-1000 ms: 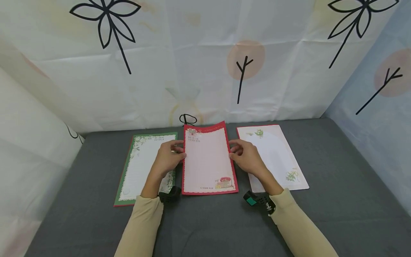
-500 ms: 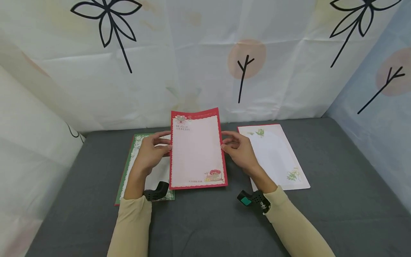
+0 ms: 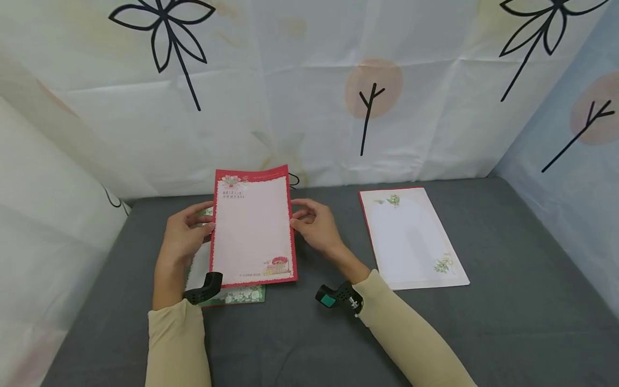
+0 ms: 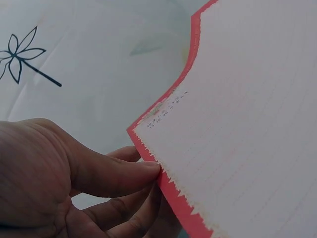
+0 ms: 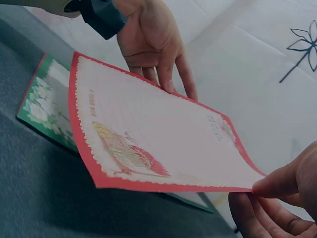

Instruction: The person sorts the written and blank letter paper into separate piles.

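A red-bordered sheet of letter paper (image 3: 252, 226), with flowers at its top and a small picture at its lower right, is held up between both hands. My left hand (image 3: 184, 239) pinches its left edge, thumb in front and fingers behind, as the left wrist view shows on the red border (image 4: 171, 191). At the right edge, my right hand (image 3: 316, 228) pinches it the same way. Beneath it lies a green-bordered sheet with white flowers (image 3: 242, 295), mostly covered in the head view. The right wrist view shows the red sheet (image 5: 148, 124) raised above the green one (image 5: 42, 101).
A white sheet with green plant prints (image 3: 411, 242) and a red edge lies on the grey cloth-covered table (image 3: 309, 338) to the right. Black looped handles (image 3: 294, 181) show behind the red sheet. A printed white curtain (image 3: 290, 97) stands along the back.
Both hands have lifted the red-bordered sheet from the table's middle and carried it left, over the green-bordered sheet. The white sheet on the right stays in place.
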`<state>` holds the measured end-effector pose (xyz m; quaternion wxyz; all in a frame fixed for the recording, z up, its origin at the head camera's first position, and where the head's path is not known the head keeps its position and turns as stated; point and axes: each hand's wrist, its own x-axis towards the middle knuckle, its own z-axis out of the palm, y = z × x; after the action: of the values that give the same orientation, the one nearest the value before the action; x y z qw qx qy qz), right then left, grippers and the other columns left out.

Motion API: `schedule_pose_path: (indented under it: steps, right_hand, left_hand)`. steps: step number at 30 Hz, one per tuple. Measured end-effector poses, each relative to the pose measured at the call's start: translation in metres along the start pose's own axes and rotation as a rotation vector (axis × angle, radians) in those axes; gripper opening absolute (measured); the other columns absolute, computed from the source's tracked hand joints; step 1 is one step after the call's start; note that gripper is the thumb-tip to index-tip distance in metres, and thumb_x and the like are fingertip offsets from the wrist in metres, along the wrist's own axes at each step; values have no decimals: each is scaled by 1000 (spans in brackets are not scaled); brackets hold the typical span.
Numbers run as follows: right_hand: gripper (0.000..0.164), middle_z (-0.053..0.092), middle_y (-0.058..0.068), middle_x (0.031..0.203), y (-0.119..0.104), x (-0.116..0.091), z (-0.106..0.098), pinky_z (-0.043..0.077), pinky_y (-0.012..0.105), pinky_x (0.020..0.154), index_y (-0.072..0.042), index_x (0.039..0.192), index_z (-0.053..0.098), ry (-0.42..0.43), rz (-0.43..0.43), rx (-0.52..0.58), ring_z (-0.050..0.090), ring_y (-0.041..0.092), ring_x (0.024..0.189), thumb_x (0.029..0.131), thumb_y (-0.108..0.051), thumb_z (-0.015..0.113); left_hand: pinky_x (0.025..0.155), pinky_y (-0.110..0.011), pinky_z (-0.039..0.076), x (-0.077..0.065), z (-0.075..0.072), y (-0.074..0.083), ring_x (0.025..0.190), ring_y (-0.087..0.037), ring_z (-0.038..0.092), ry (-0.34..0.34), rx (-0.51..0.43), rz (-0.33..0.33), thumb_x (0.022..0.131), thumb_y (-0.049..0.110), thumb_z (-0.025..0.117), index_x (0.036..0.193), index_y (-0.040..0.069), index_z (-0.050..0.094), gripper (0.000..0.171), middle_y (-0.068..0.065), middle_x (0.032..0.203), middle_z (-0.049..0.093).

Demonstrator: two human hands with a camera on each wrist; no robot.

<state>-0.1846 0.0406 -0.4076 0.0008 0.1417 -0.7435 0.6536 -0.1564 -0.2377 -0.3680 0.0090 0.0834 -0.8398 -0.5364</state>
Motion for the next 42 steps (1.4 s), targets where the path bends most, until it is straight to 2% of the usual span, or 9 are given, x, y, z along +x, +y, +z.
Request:
schedule_pose_path:
  steps: [5, 10, 16, 21, 23, 27, 31, 35, 42]
  right_hand:
    - [41, 68, 17, 92, 2, 4, 21, 60, 40, 71, 2, 133, 62, -21, 44, -33, 72, 29, 76, 93, 5, 68]
    - [40, 69, 17, 90, 3, 5, 34, 60, 33, 66, 3, 131, 62, -56, 55, -49, 73, 31, 72, 92, 6, 68]
    - [41, 72, 13, 89, 8, 5, 44, 57, 27, 62, 2, 132, 62, -104, 59, -121, 72, 22, 69, 91, 4, 69]
    - [40, 72, 6, 88, 9, 4, 49, 52, 24, 60, -1, 130, 65, -132, 49, -315, 66, 11, 69, 91, -3, 73]
    - [39, 71, 4, 88, 7, 3, 50, 50, 23, 61, -1, 128, 66, -141, 47, -395, 63, 9, 68, 90, -5, 74]
    - [38, 69, 2, 83, 6, 1, 51, 47, 27, 63, 1, 126, 67, -154, 50, -489, 58, 9, 65, 89, -5, 74]
    - [37, 65, 1, 78, 6, 0, 52, 46, 30, 69, 3, 124, 68, -168, 41, -562, 55, 12, 66, 88, -6, 74]
    - [38, 62, 0, 74, 7, 1, 53, 45, 32, 73, 3, 122, 70, -183, 22, -614, 55, 18, 75, 87, -8, 75]
    - [38, 61, -1, 74, 8, 1, 54, 44, 32, 68, 2, 122, 70, -186, 20, -637, 55, 20, 76, 87, -10, 75]
  left_hand:
    - [72, -22, 55, 1, -13, -12, 79, -5, 62, 32, 26, -36, 100, -4, 55, 152, 6, 47, 53, -19, 115, 58]
    - [71, -21, 52, 3, -23, -25, 81, -4, 60, 28, 66, -75, 101, -1, 56, 152, 5, 47, 52, -12, 110, 62]
    - [68, -20, 51, 5, -29, -37, 81, -4, 61, 23, 83, -134, 101, 0, 56, 151, 4, 47, 52, -14, 112, 65]
    - [65, -24, 49, 6, -29, -42, 78, -8, 59, 14, 135, -149, 100, -1, 56, 148, 1, 49, 49, -15, 109, 65]
    - [64, -25, 48, 7, -28, -44, 79, -11, 58, 7, 154, -151, 99, -2, 55, 147, 0, 50, 49, -17, 109, 64]
    - [65, -26, 48, 7, -26, -45, 85, -19, 58, -15, 200, -163, 97, -4, 53, 148, -1, 49, 51, -21, 112, 62]
    - [66, -28, 46, 8, -24, -47, 93, -28, 56, -29, 243, -176, 96, -4, 52, 148, -4, 47, 52, -25, 115, 59]
    - [67, -31, 46, 9, -22, -47, 99, -34, 52, -36, 271, -189, 96, -3, 50, 147, -7, 45, 51, -28, 119, 53]
    - [78, -41, 45, 10, -19, -43, 105, -38, 47, -61, 306, -203, 97, 0, 47, 145, -13, 43, 50, -29, 122, 48]
